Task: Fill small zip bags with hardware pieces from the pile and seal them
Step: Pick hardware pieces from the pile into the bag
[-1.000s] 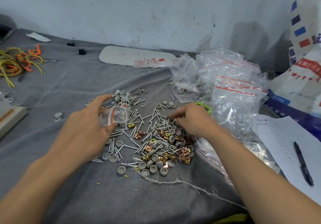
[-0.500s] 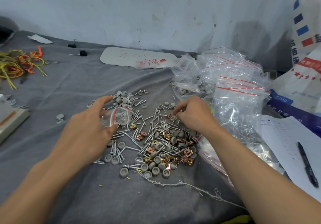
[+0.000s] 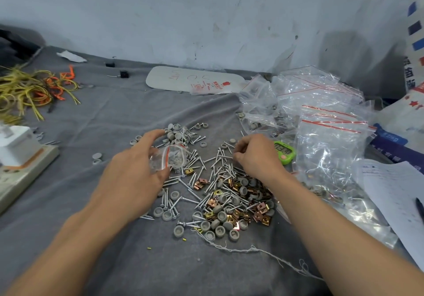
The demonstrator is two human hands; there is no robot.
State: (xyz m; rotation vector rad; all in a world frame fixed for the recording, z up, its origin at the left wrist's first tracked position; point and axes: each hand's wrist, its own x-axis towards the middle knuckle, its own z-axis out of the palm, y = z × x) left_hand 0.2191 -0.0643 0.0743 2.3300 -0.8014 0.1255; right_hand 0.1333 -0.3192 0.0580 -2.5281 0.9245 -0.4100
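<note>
Glossy plastic bag (image 3: 171, 160), metal screws (image 3: 220, 165) (matt cloth (image 3: 96, 204)).

hands (image 3: 135, 176): 2 | zip bag (image 3: 172, 159) in hand: 1 | green timer (image 3: 284, 151): 1 | pen (image 3: 421, 210): 1 | power strip (image 3: 25, 169): 1

Small clear zip bag (image 3: 171, 159) (red-striped) above scattered hardware pile (image 3: 220, 190).

A wrinkled grey cloth (image 3: 110, 261) covers the whole work surface. Behind the cloth rises a pale painted wall (image 3: 206, 20), scuffed and flecked with small dark marks. Above the cloth's far right corner, a soft dark shadow (image 3: 344, 54) lies on the wall. The light is cool and even.
</note>
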